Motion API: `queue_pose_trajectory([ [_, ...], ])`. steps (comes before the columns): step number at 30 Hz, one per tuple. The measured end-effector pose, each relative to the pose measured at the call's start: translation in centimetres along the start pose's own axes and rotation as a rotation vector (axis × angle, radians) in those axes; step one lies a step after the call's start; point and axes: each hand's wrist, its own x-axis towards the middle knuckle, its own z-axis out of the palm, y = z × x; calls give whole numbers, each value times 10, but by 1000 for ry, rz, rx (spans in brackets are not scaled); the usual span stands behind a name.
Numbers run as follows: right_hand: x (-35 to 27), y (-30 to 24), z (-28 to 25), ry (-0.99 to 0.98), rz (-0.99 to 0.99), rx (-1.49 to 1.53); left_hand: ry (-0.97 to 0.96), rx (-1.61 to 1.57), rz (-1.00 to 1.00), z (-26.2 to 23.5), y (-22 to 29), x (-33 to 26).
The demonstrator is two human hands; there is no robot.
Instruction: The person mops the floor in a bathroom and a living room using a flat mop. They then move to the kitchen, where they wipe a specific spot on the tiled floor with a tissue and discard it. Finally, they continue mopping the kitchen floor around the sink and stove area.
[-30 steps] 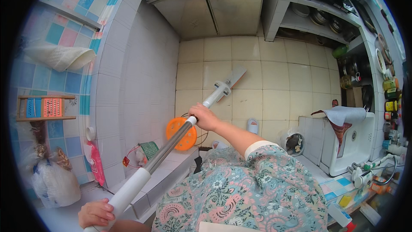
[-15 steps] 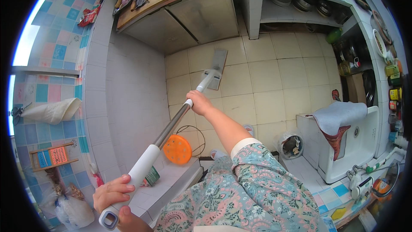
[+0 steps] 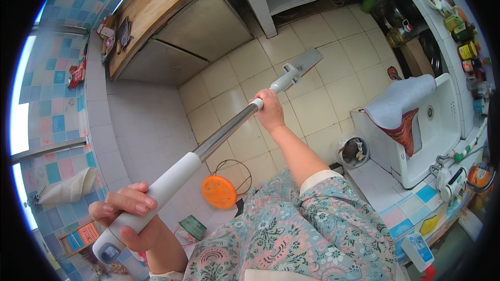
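Observation:
A long flat mop (image 3: 226, 131) slants across the view, with a white grip, a metal pole and a flat grey head (image 3: 307, 61) on the floor tiles. Its end at the lower left lies in my left hand (image 3: 151, 235), the fingers over the white grip and the thumb below. Farther along, my right hand (image 3: 270, 110) is wrapped round the pole just behind the white neck. The underside of the mop head is hidden.
An orange round stool (image 3: 219, 191) stands by the left ledge, near a green basket (image 3: 192, 227). A waste bin (image 3: 353, 152) is at the right, beside a white sink (image 3: 446, 125) with a grey-blue mat (image 3: 398, 101) over its edge. A wooden-topped cabinet (image 3: 203, 26) stands at the back.
The mop head has swung to the right across the tiles, and my right hand has moved right with it. Both hands keep their hold. The whole view has turned.

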Motion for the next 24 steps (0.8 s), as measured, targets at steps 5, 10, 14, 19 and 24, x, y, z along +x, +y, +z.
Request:
queue_pose_trajectory([
  [5,-49,-15,-17,108,94,2,-591,-35,-2,-21,21,2],
  [10,-136,-31,-22,108,90,-82,-780,-49,31,-41,58,-37],
  [14,-211,-45,-30,92,97,-143,-861,-152,83,-70,80,-84],
  [19,-292,-65,-29,110,137,-173,-1025,-180,87,-108,101,-145],
  [24,-330,-81,-32,85,86,-181,-1049,-87,74,-121,144,-183],
])
